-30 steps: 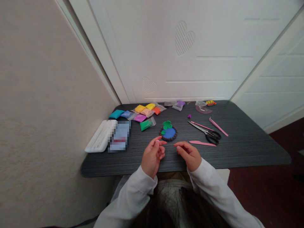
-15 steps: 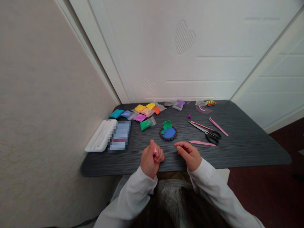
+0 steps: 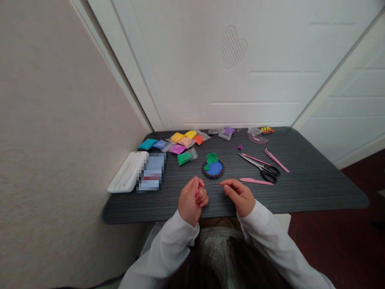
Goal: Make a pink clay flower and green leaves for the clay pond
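Observation:
My left hand [image 3: 191, 198] is closed into a fist at the near edge of the dark table [image 3: 300, 188], with a small pink clay piece [image 3: 199, 192] showing between its fingers. My right hand [image 3: 239, 194] rests on the table just to the right, fingers curled together and pointing left; what they hold, if anything, is hidden. Just beyond both hands lies a round blue clay disc [image 3: 214, 168] with a brown rim and green leaves on its far edge.
Several coloured clay bags [image 3: 180, 143] and a green bag [image 3: 184, 158] lie at the back left. A white tray [image 3: 128, 172] and a card [image 3: 152, 172] sit left. Black scissors [image 3: 261, 168] and pink modelling tools [image 3: 256, 181] lie right. White doors stand behind.
My left hand pulled back from the blue disc and closed from a pinch into a fist around the pink piece. My right hand has not moved.

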`<state>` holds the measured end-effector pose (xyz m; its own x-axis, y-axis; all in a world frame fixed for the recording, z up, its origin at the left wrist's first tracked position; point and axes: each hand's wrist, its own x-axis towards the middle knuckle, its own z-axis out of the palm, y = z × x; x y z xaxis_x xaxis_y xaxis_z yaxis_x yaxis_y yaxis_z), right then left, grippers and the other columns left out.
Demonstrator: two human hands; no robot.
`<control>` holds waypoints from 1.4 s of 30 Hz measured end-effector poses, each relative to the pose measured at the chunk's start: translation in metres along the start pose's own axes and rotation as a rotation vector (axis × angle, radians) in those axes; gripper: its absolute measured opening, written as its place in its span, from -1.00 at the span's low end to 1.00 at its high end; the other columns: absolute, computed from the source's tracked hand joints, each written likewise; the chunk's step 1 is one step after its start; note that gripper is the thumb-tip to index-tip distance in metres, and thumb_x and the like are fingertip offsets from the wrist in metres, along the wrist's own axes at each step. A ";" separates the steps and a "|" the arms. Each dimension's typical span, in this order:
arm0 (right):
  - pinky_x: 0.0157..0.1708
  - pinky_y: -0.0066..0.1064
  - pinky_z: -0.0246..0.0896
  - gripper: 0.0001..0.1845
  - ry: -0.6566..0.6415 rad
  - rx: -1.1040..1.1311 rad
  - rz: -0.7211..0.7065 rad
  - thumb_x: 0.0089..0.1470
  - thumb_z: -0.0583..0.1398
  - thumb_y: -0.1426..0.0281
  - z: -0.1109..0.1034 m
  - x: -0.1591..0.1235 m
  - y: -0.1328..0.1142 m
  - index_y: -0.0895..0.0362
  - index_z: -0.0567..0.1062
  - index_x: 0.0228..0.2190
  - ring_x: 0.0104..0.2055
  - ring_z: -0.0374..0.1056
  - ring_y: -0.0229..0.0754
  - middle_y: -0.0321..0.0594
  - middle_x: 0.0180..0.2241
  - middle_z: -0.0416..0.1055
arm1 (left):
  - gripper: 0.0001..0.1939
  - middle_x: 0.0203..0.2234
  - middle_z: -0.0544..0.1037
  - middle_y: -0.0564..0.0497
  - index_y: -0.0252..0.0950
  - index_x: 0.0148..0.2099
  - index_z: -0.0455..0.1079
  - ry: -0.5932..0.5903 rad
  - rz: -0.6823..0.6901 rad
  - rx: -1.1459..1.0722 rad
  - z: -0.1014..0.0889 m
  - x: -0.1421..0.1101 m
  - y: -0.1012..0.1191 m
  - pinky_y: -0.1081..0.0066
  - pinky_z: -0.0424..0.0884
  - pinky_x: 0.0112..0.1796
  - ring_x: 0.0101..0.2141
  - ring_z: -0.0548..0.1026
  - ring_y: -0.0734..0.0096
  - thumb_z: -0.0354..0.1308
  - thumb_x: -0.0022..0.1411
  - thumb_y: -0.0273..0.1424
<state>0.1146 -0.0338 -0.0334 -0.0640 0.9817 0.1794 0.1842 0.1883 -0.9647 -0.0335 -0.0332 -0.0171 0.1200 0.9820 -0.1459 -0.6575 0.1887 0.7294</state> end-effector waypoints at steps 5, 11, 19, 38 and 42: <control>-0.44 -0.45 0.08 -0.80 -0.001 0.031 0.021 -0.03 0.07 0.31 0.001 0.000 0.001 0.13 0.43 -0.38 -0.49 0.17 -0.31 -0.28 -0.51 0.30 | -0.54 -0.87 -0.13 0.19 -0.30 -0.71 -0.09 0.000 -0.084 -0.144 -0.002 -0.001 0.001 0.55 -0.19 -0.74 -0.81 -0.12 0.65 -0.13 0.14 -0.20; -0.45 -0.45 0.10 -0.79 0.006 0.036 0.023 -0.04 0.07 0.30 0.001 0.001 0.001 0.13 0.43 -0.39 -0.49 0.18 -0.31 -0.28 -0.53 0.30 | -0.63 -0.82 -0.01 0.16 -0.31 -0.67 0.00 -0.051 -0.078 -0.185 0.000 -0.001 0.005 0.54 -0.05 -0.70 -0.76 0.00 0.62 -0.14 0.13 -0.30; -0.46 -0.44 0.10 -0.79 -0.008 0.023 0.010 -0.03 0.07 0.31 0.000 0.001 -0.001 0.13 0.43 -0.38 -0.49 0.17 -0.31 -0.28 -0.53 0.29 | -0.85 -0.59 0.29 0.08 -0.31 -0.27 0.23 -0.020 -0.009 0.008 0.001 0.001 0.003 0.56 0.04 -0.65 -0.63 0.18 0.61 -0.02 0.04 -0.43; -0.46 -0.44 0.12 -0.78 0.008 0.019 0.005 -0.04 0.07 0.29 0.001 0.000 0.000 0.13 0.43 -0.39 -0.50 0.18 -0.30 -0.27 -0.53 0.30 | -0.43 -0.88 -0.10 0.16 -0.30 -0.79 -0.07 -0.086 -0.091 -0.062 -0.001 -0.001 0.003 0.53 -0.15 -0.73 -0.80 -0.08 0.65 -0.21 0.11 -0.06; -0.45 -0.44 0.11 -0.79 0.004 0.030 0.010 -0.03 0.07 0.30 0.001 0.000 0.000 0.13 0.43 -0.39 -0.49 0.17 -0.31 -0.27 -0.51 0.30 | -0.53 -0.82 -0.06 0.16 -0.31 -0.71 0.00 -0.086 -0.090 -0.107 0.001 -0.002 0.007 0.53 -0.10 -0.71 -0.77 -0.05 0.64 -0.17 0.11 -0.13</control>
<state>0.1136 -0.0334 -0.0338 -0.0584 0.9837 0.1702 0.1556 0.1773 -0.9718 -0.0377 -0.0334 -0.0115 0.2425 0.9591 -0.1460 -0.7161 0.2785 0.6400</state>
